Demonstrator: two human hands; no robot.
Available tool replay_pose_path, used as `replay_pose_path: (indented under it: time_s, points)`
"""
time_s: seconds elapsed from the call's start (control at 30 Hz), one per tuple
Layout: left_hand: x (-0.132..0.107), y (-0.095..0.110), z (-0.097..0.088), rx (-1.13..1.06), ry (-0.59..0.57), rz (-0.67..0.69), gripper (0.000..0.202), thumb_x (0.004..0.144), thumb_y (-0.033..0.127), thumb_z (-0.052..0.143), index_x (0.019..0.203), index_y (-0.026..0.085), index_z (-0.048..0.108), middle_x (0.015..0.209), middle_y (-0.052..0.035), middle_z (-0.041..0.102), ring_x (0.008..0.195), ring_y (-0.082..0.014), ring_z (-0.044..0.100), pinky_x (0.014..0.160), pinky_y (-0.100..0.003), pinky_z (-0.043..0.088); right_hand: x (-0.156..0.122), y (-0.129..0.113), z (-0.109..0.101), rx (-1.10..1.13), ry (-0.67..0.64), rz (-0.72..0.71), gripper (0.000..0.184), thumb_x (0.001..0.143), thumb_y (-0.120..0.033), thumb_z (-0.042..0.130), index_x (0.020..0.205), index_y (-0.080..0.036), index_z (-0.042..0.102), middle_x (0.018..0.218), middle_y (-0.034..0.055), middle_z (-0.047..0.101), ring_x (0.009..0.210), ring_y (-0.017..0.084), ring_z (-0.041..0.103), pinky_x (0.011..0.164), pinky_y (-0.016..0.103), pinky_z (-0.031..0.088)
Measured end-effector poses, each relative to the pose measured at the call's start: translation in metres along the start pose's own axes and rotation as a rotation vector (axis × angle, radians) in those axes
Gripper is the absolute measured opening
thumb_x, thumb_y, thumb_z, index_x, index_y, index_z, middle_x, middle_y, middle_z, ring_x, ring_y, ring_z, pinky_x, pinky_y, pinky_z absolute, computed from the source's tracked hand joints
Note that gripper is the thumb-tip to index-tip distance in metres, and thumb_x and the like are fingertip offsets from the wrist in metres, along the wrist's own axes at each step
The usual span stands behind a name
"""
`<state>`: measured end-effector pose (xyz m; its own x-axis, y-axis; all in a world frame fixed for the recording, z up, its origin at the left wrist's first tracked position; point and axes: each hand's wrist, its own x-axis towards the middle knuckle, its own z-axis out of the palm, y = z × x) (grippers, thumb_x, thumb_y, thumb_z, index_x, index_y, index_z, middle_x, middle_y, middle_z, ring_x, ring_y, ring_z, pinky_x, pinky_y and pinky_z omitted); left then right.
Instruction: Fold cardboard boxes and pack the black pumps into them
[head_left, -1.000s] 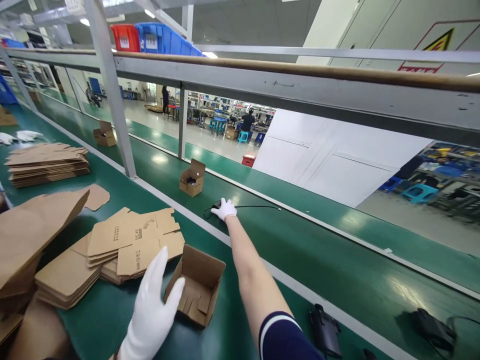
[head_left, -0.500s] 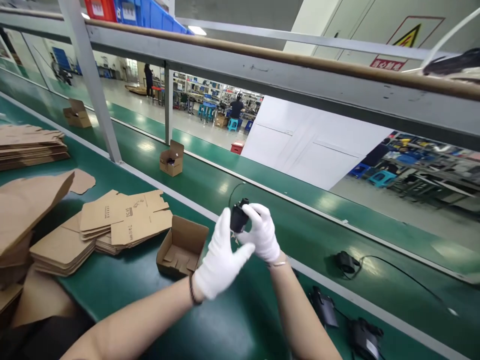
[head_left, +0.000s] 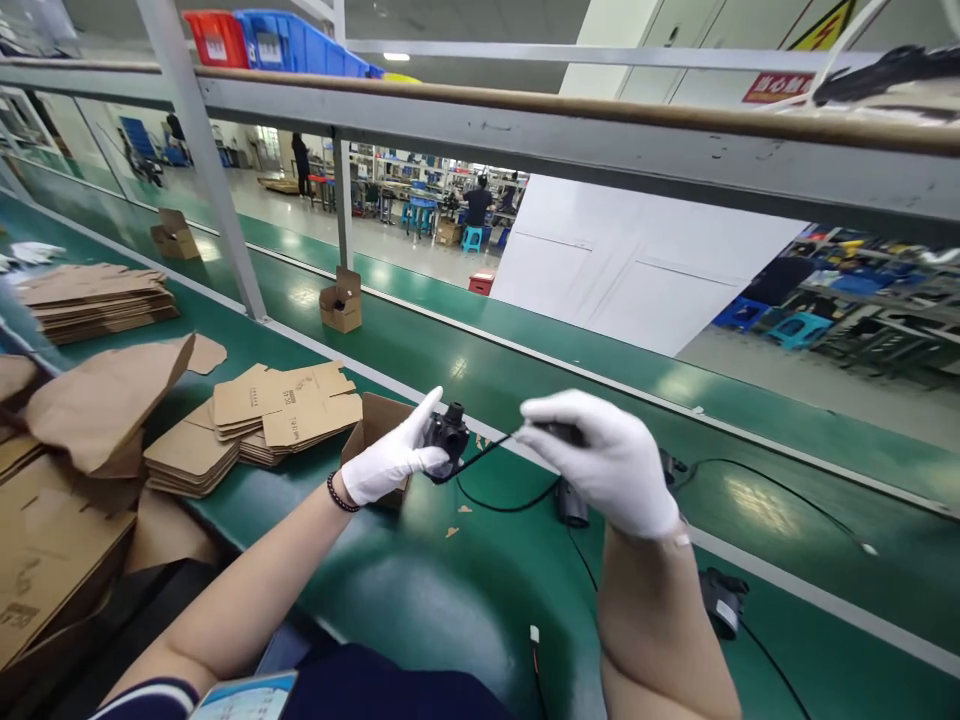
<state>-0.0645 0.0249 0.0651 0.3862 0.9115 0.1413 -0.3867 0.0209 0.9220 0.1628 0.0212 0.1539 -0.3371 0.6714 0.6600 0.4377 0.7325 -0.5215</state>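
My left hand (head_left: 391,460), in a white glove, grips a small black device (head_left: 447,437) just above the green table, in front of an open cardboard box (head_left: 373,425). My right hand (head_left: 604,457), also gloved, is closed on the device's black cable (head_left: 491,475), which runs from the device up to its fingers and loops down to the table. The two hands are held apart with the cable between them.
Stacks of flat cardboard blanks (head_left: 255,415) lie at the left, with more stacks (head_left: 94,300) further back. Other black devices (head_left: 721,600) with cables lie on the green table at the right. A folded box (head_left: 341,303) rides on the far conveyor belt. A metal frame rail (head_left: 525,130) crosses overhead.
My right hand picked the device off the belt and brought it in. The left hand has taken it, and the right hand has drawn the cable out to the right.
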Motion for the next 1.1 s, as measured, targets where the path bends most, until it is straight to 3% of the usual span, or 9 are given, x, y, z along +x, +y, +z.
replay_pose_path:
  time_s: [0.13, 0.27, 0.37, 0.5, 0.63, 0.73, 0.83, 0.93, 1.1]
  points:
    - [-0.017, -0.002, 0.02, -0.104, -0.134, -0.011, 0.1, 0.067, 0.049, 0.079, 0.15, 0.031, 0.026, 0.116, -0.0112, 0.063, 0.085, -0.0195, 0.065, 0.074, -0.033, 0.051, 0.032, 0.021, 0.045, 0.046, -0.129, 0.132, 0.015, 0.081, -0.036, 0.064, 0.078, -0.022, 0.069, 0.075, -0.0009, 0.07, 0.069, 0.016, 0.064, 0.071, 0.031, 0.053]
    - [-0.017, 0.004, 0.02, -0.22, 0.122, 0.074, 0.062, 0.061, 0.027, 0.083, 0.118, 0.021, 0.061, 0.087, -0.0024, 0.063, 0.071, -0.0112, 0.059, 0.065, -0.023, 0.048, 0.003, 0.037, 0.09, -0.017, -0.295, 0.18, 0.025, 0.09, -0.034, 0.048, 0.085, -0.023, 0.07, 0.079, -0.0004, 0.071, 0.073, 0.017, 0.066, 0.071, 0.03, 0.053]
    - [-0.012, 0.009, 0.004, -0.328, 0.398, 0.099, 0.041, 0.055, 0.006, 0.077, 0.092, 0.019, 0.065, 0.087, 0.0008, 0.062, 0.076, -0.0095, 0.06, 0.073, -0.023, 0.05, -0.037, 0.026, 0.092, -0.15, -0.304, 0.064, 0.027, 0.092, -0.03, 0.045, 0.104, -0.026, 0.069, 0.09, 0.0031, 0.074, 0.079, 0.02, 0.068, 0.071, 0.032, 0.054]
    - [-0.007, 0.011, -0.008, -0.469, 0.524, 0.139, 0.023, 0.067, 0.022, 0.076, 0.082, 0.019, 0.06, 0.085, 0.0001, 0.062, 0.082, -0.0139, 0.064, 0.083, -0.034, 0.054, -0.068, -0.019, 0.067, -0.267, -0.523, -0.207, 0.028, 0.092, -0.024, 0.044, 0.109, -0.024, 0.066, 0.07, 0.0017, 0.069, 0.053, 0.016, 0.06, 0.049, 0.027, 0.045]
    - [-0.012, 0.011, 0.0, -0.135, 0.302, 0.178, 0.068, 0.064, 0.046, 0.082, 0.121, 0.024, 0.053, 0.085, 0.0001, 0.063, 0.066, -0.0135, 0.063, 0.07, -0.031, 0.053, -0.041, -0.049, 0.038, -0.289, -0.446, -0.351, 0.022, 0.09, -0.022, 0.049, 0.104, -0.026, 0.067, 0.065, -0.0004, 0.065, 0.053, 0.014, 0.055, 0.049, 0.026, 0.04]
    - [-0.024, 0.01, 0.009, 0.052, -0.106, 0.051, 0.116, 0.045, 0.05, 0.09, 0.144, 0.024, 0.035, 0.084, -0.002, 0.064, 0.063, -0.0164, 0.062, 0.062, -0.03, 0.051, 0.001, -0.031, 0.036, -0.17, -0.222, -0.171, 0.009, 0.086, -0.032, 0.063, 0.091, -0.026, 0.068, 0.077, 0.0008, 0.069, 0.066, 0.015, 0.06, 0.062, 0.026, 0.047]
    - [-0.035, 0.008, 0.011, 0.108, -0.296, 0.014, 0.111, 0.043, 0.04, 0.092, 0.141, 0.022, 0.042, 0.08, -0.0027, 0.064, 0.063, -0.0171, 0.061, 0.062, -0.031, 0.051, 0.023, 0.004, 0.058, 0.099, -0.244, 0.094, 0.019, 0.079, -0.041, 0.069, 0.082, -0.022, 0.065, 0.075, -0.0017, 0.067, 0.065, 0.014, 0.06, 0.062, 0.026, 0.05]
    - [-0.037, 0.006, 0.001, -0.019, -0.012, 0.11, 0.077, 0.055, 0.026, 0.088, 0.125, 0.023, 0.056, 0.083, -0.0022, 0.064, 0.075, -0.0164, 0.063, 0.072, -0.029, 0.052, 0.01, 0.026, 0.086, 0.166, -0.267, 0.197, 0.02, 0.087, -0.038, 0.057, 0.092, -0.021, 0.066, 0.08, -0.0009, 0.068, 0.067, 0.014, 0.061, 0.065, 0.028, 0.053]
    - [-0.032, 0.006, -0.022, -0.445, 0.373, 0.221, 0.041, 0.075, 0.038, 0.074, 0.112, 0.025, 0.061, 0.12, -0.0057, 0.061, 0.122, -0.0266, 0.054, 0.104, -0.048, 0.042, -0.033, 0.011, 0.101, -0.17, -0.475, -0.079, 0.028, 0.092, -0.018, 0.047, 0.11, -0.022, 0.068, 0.09, 0.0056, 0.068, 0.072, 0.015, 0.062, 0.066, 0.027, 0.052]
